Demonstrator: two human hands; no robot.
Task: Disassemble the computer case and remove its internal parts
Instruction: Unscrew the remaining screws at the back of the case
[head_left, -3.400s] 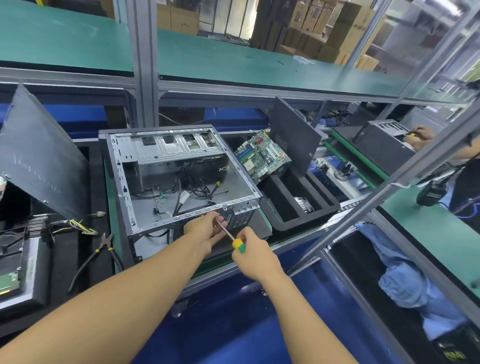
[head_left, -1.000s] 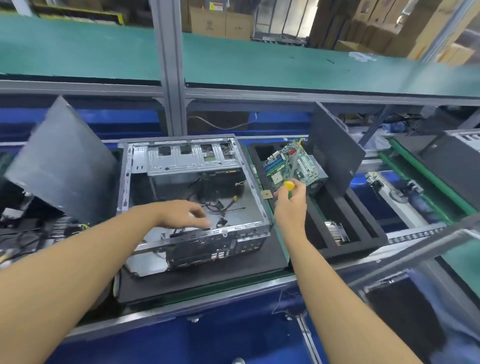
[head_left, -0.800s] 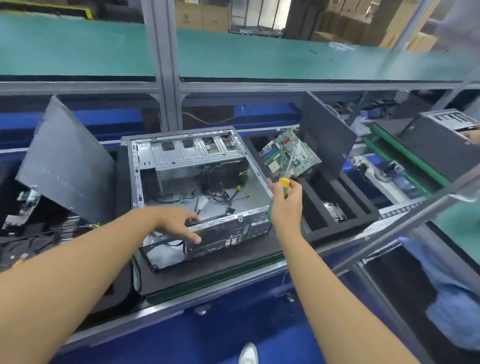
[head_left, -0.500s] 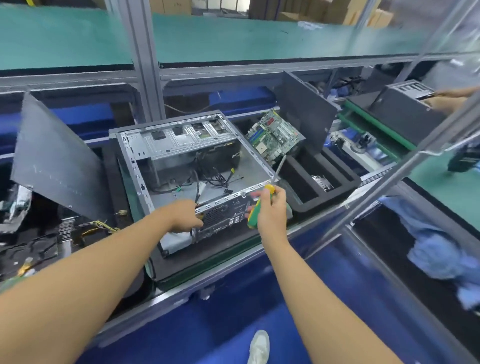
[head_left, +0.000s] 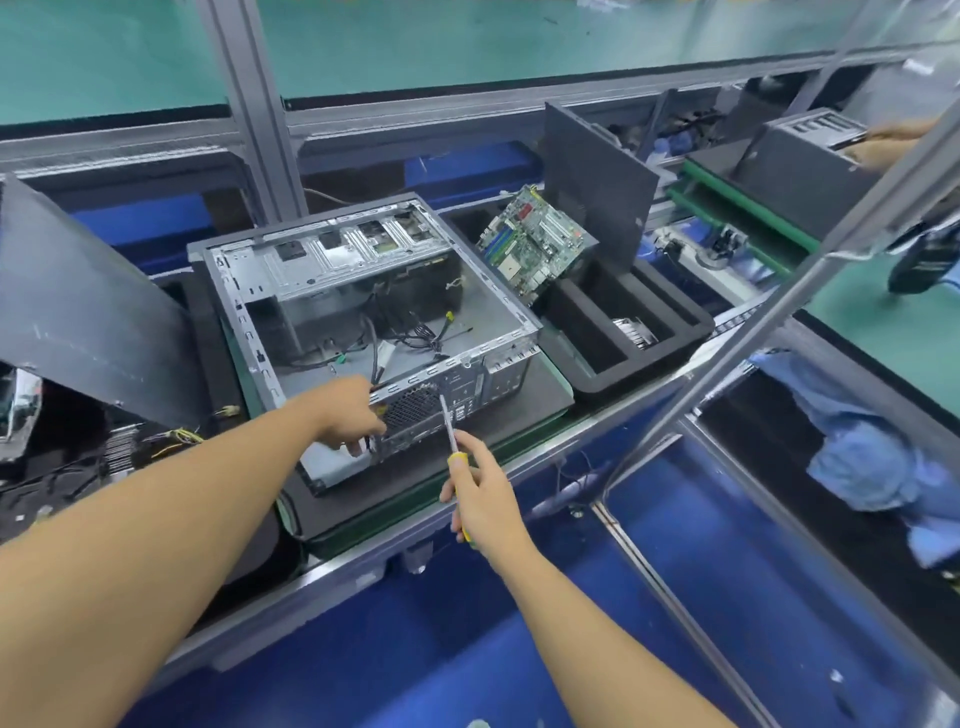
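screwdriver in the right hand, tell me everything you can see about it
The screwdriver has a thin bright metal shaft and a yellow handle, plastic by the look, with a yellow-green sliver showing below the palm. The right hand grips the handle, fingers curled round it and hiding most of it. The tool tilts up and away from the person, its tip at the perforated rear panel of the computer case. Whether the tip sits in a screw cannot be told.

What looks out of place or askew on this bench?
The green motherboard sits tilted in the black foam tray, not flat. Loose cables sprawl inside the open computer case. Nothing looks spilled or broken.
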